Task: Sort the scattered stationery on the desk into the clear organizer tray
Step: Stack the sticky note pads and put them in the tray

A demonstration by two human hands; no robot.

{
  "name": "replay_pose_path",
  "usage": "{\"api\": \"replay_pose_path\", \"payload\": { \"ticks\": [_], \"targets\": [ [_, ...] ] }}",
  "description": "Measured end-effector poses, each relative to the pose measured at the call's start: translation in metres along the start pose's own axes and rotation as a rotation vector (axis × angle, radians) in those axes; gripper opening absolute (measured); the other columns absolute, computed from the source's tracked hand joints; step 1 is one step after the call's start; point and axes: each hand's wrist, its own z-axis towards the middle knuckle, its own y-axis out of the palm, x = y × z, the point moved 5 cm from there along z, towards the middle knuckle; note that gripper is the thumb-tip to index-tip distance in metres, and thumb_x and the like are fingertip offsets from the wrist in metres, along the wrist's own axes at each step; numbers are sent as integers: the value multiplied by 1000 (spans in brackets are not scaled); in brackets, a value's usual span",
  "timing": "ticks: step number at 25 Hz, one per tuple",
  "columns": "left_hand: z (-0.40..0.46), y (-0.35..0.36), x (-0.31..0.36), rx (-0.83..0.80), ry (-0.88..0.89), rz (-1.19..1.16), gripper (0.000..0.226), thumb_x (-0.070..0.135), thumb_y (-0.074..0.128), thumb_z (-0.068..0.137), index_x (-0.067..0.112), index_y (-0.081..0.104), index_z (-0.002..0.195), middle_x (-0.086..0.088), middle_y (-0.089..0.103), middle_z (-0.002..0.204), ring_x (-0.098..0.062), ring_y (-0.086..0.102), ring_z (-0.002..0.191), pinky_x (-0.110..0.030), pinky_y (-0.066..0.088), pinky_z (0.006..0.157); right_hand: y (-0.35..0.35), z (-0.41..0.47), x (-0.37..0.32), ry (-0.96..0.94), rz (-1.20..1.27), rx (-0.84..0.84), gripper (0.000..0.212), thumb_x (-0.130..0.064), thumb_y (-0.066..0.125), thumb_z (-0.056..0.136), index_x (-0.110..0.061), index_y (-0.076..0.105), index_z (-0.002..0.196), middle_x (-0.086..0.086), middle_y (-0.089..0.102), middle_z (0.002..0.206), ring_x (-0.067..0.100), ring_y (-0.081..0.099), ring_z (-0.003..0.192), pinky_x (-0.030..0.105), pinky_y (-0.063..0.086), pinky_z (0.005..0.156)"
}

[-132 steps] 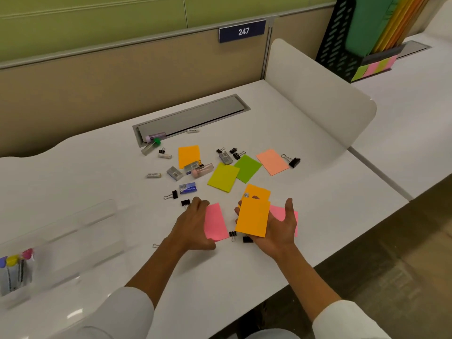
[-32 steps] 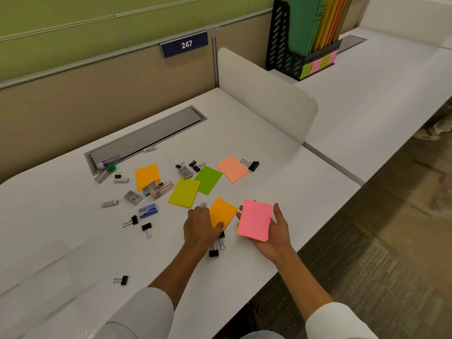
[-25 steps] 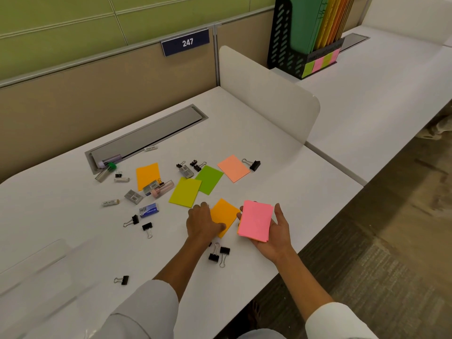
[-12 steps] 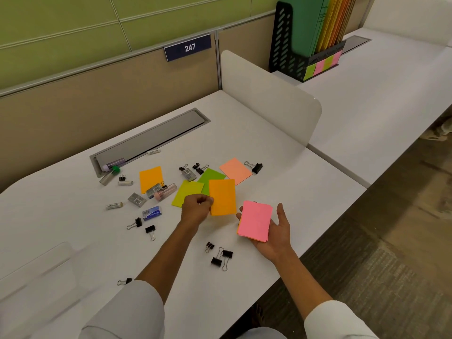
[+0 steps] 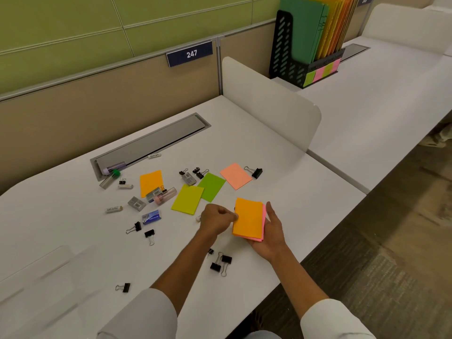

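My right hand (image 5: 272,232) holds a small stack of note pads, an orange pad (image 5: 247,218) on top with pink ones under it. My left hand (image 5: 216,219) pinches the orange pad's left edge with curled fingers. On the desk lie a yellow-green pad (image 5: 187,199), a green pad (image 5: 211,187), a salmon pad (image 5: 235,176) and another orange pad (image 5: 150,182). Binder clips (image 5: 221,263), staple boxes (image 5: 151,217) and erasers (image 5: 113,209) are scattered about. The clear organizer tray (image 5: 36,277) is a blur at the lower left.
A grey cable hatch (image 5: 151,144) sits at the back of the desk with a marker (image 5: 113,167) at its end. A white divider panel (image 5: 269,104) stands to the right. A black file rack (image 5: 308,40) with coloured folders stands on the neighbouring desk.
My left hand lifted the orange pad off the desk and carried it right onto the pink stack in my right hand. My head moved a little.
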Motion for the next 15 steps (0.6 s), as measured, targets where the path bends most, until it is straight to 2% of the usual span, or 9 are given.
{"api": "replay_pose_path", "payload": {
  "ticks": [3,6,9,11,15],
  "targets": [
    [-1,6,-1,93,71,118,18,25,83,71,10,72,70,2,65,69,-7,59,65,-18,41,55,-3,1,-2,-16,-80,62,63,-33,59,90,-9,41,146,19,71,121,36,70,107,48,60,78],
    [7,4,8,184,133,111,24,30,84,69,12,69,77,0,64,73,-12,59,70,-24,44,63,-6,1,-7,-21,-66,81,57,-20,58,93,-8,39,145,19,74,111,37,73,98,48,62,71],
    [26,1,17,246,185,134,23,21,79,76,8,66,88,-8,65,89,-23,63,86,-31,49,73,-10,1,-13,-19,-60,57,60,-22,60,91,-9,38,146,22,67,127,41,65,115,54,57,88],
    [41,5,24,238,235,266,23,20,75,80,6,64,95,-10,64,101,-25,60,97,-34,49,78,-16,1,-17,-13,-59,65,61,-26,60,91,-10,40,145,22,64,132,41,62,120,56,50,97],
    [76,20,45,174,363,567,34,29,74,80,6,62,103,-11,56,115,-25,45,116,-36,44,85,-27,3,-33,4,-49,78,61,-39,58,90,-11,44,143,20,63,134,40,63,120,55,53,97]
  ]
}}
